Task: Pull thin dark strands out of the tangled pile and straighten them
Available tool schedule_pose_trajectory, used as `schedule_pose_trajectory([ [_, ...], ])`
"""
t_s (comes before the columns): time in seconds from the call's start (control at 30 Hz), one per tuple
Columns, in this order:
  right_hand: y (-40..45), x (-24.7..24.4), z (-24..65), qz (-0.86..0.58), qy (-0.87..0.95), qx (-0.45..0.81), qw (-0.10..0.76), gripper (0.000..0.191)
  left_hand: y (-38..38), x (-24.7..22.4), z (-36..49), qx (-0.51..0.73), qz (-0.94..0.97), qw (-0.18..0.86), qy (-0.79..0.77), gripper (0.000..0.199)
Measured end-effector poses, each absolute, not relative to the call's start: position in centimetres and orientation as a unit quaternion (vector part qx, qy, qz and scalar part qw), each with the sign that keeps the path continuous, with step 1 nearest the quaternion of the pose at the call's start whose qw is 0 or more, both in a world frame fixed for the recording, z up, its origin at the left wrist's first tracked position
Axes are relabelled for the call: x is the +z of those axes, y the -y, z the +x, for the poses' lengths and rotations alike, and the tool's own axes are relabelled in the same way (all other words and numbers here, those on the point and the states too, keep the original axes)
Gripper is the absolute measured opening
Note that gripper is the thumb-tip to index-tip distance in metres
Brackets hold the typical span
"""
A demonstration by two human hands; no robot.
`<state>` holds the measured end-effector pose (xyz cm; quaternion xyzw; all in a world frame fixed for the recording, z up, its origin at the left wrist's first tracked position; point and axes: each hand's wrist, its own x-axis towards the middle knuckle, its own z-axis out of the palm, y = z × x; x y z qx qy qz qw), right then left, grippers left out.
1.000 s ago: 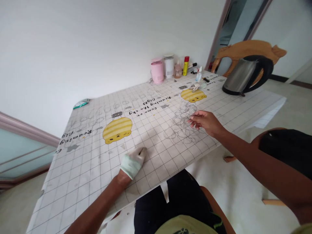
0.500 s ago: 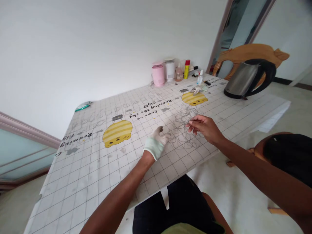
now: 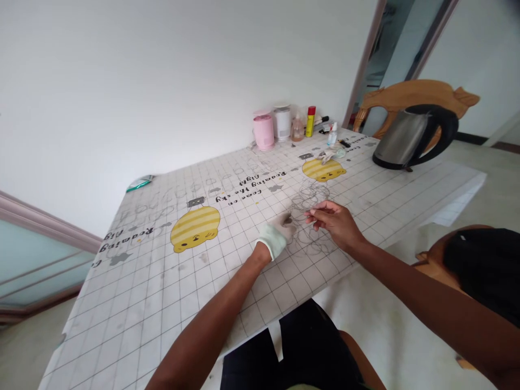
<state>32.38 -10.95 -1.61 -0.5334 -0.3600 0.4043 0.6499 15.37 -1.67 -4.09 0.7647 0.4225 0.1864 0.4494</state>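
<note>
A tangle of thin dark strands (image 3: 312, 238) lies on the surface (image 3: 227, 287), whose white cover carries a dark grid, grey clouds and yellow striped balloons with animal faces. Left of the tangle, the gloved left hand (image 3: 280, 230) touches or hovers at its edge, fingers partly curled; whether it grips a strand cannot be told. The bare right hand (image 3: 327, 216) is over the tangle, thumb and forefinger pinched together; any strand between them is too fine to make out.

Beyond the tangle, near the white wall (image 3: 162, 81), stand a pink canister (image 3: 264, 131), a white canister (image 3: 281, 123), a pinkish bottle (image 3: 297, 130) and a yellow can with a red cap (image 3: 310, 122). Right of the tangle is a steel kettle (image 3: 400, 138), with a carved wooden chair (image 3: 422, 92) behind it.

Upside-down print left of the tangle reads "Come on" and "Roaming the sky"; the container labels are too small to read.
</note>
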Motion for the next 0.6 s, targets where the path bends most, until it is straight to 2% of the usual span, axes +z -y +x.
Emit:
schedule_pose_trajectory([
  [0.1, 11.0, -2.5, 31.3, -0.550, 0.360, 0.363, 0.660, 0.021, 1.9, -4.1, 15.5, 0.179, 0.757, 0.458, -0.430, 0.057],
  [0.37, 9.5, -3.3, 30.8, -0.638, 0.410, 0.264, 0.597, 0.020, 2.5, -3.7, 15.4, 0.167, 0.761, 0.435, -0.451, 0.048],
  [0.6, 6.3, -2.8, 30.1, -0.586, 0.370, 0.289, 0.661, 0.023, 4.0, -2.2, 14.9, 0.113, 0.813, 0.347, -0.453, 0.045],
])
